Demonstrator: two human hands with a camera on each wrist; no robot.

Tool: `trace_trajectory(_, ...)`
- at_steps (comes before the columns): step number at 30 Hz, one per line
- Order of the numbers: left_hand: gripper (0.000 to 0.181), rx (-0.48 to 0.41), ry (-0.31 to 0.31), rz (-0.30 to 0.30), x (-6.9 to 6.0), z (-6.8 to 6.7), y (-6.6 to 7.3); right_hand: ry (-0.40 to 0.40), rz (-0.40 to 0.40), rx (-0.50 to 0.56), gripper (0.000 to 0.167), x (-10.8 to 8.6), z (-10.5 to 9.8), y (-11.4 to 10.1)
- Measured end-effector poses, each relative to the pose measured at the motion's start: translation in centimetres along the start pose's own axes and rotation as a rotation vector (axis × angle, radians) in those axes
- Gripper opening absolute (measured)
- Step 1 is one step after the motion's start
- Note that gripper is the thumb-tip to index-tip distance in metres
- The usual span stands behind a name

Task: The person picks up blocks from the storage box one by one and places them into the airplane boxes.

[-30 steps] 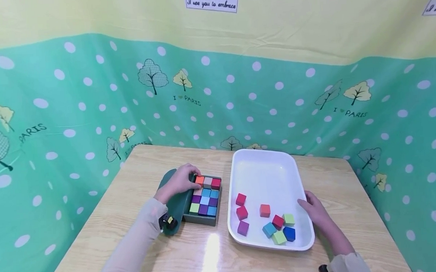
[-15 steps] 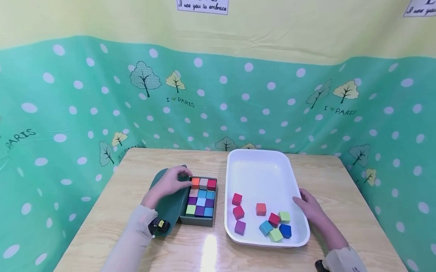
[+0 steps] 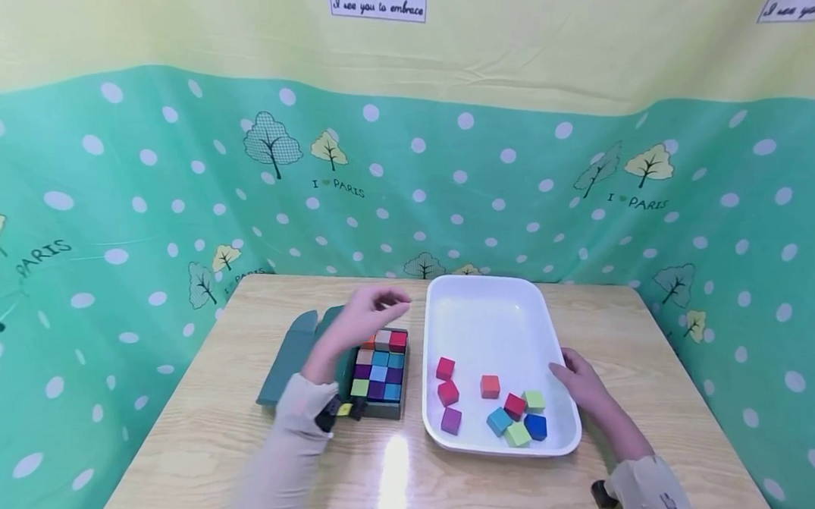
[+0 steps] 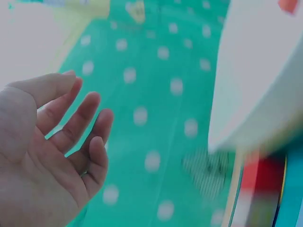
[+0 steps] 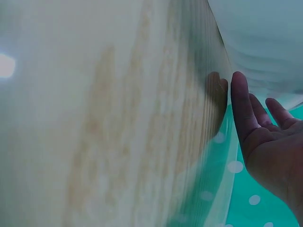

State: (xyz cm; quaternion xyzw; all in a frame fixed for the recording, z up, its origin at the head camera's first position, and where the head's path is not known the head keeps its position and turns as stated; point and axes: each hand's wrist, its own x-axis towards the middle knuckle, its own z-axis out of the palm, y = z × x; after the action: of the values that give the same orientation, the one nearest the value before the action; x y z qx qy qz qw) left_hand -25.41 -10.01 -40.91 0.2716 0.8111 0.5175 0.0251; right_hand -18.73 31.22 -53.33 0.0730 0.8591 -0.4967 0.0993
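Observation:
My left hand [image 3: 364, 315] is raised over the far end of the dark green box [image 3: 385, 409]. Nothing is held in its loosely bent fingers, as the left wrist view shows of the hand [image 4: 59, 151]. Rows of coloured cubes fill the box, with a light green cube [image 3: 360, 387] at the near left corner; the hand partly covers an orange one. On the right, my right hand [image 3: 591, 389] grips the side rim of the white tray [image 3: 487, 454], thumb over the edge. The right wrist view shows that hand [image 5: 270, 146] with its fingers by the tray's side.
Several loose cubes lie in the tray's near half, among them a red cube [image 3: 445, 368], a purple one [image 3: 451, 420] and a blue one [image 3: 536, 427]. The box's green lid [image 3: 286, 366] lies folded out to the left. A patterned curtain [image 3: 445, 169] hangs behind the wooden table [image 3: 204, 438].
My left hand has let go of the orange cube at the box's far left corner and moved up and right. More of the lid shows. My right hand stays at the tray's rim.

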Motion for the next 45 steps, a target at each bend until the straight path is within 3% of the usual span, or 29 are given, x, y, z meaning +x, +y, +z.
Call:
trace_trajectory(3, 0.019, -0.047, -0.058, 0.039, 1.4, 3.4, 0.6, 0.0, 0.0, -0.023, 0.07, 0.1, -0.1, -0.1)
trace_trajectory(8, 0.02, -0.033, -0.151, -0.001, 2.8, 8.8, -0.1, -0.001, -0.038, -0.041, 0.066, 0.3, 0.1, -0.2)
trace_trajectory(12, 0.024, 0.068, -0.333, -0.072, 3.6, 12.1, -0.7, 0.003, -0.037, -0.057, 0.065, 0.4, 0.1, -0.3)
trace_trajectory(15, 0.026, 0.182, -0.463, -0.112, 4.3, 13.6, -1.0, 0.012, -0.032, -0.064, 0.062, 0.3, -0.1, -0.3)
trace_trajectory(18, 0.027, 0.287, -0.532, -0.162, 4.8, 14.5, -1.0, 0.022, -0.039, -0.055, 0.061, 0.3, -0.2, 0.0)
trace_trajectory(25, 0.033, 0.439, -0.616, -0.241, 6.0, 15.6, -1.1, 0.037, -0.028, -0.04, 0.06, 0.3, 0.0, 0.3)
trace_trajectory(31, 0.04, 0.455, -0.668, -0.307, 6.1, 16.3, -1.6, 0.037, -0.013, -0.029, 0.063, 0.4, 0.0, 0.1)
trace_trajectory(39, 0.034, 0.5, -0.655, -0.246, 5.7, 17.2, -2.5, 0.045, -0.027, -0.011, 0.061, 0.4, 0.2, 0.0)
trace_trajectory(45, 0.024, 0.466, -0.635, -0.164, 5.9, 17.4, -2.9, 0.055, -0.005, -0.015, 0.064, 0.6, 0.3, 0.4)
